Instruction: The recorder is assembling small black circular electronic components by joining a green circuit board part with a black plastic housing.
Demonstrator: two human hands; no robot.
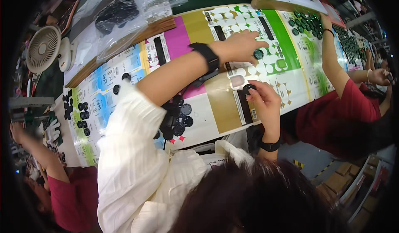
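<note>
My left arm, in a white sleeve with a black watch, stretches across the printed sheet on the table. The thumb and a finger of my left hand (243, 46) sit around a dark round cap (258, 54), over the white circles of the sheet. Closer to me, my right hand (266, 102), with a black band at the wrist, pinches a black round cap (249, 88) between thumb and fingers. A pile of black round caps (179, 120) lies beside my left forearm, which partly hides it.
More black caps (84, 118) lie in groups at the left. A clear plastic bag (118, 14) with dark contents rests on a raised board behind. A white fan (43, 49) stands far left. Co-workers in red sit either side; one's hand (326, 22) reaches among dark green caps (305, 24).
</note>
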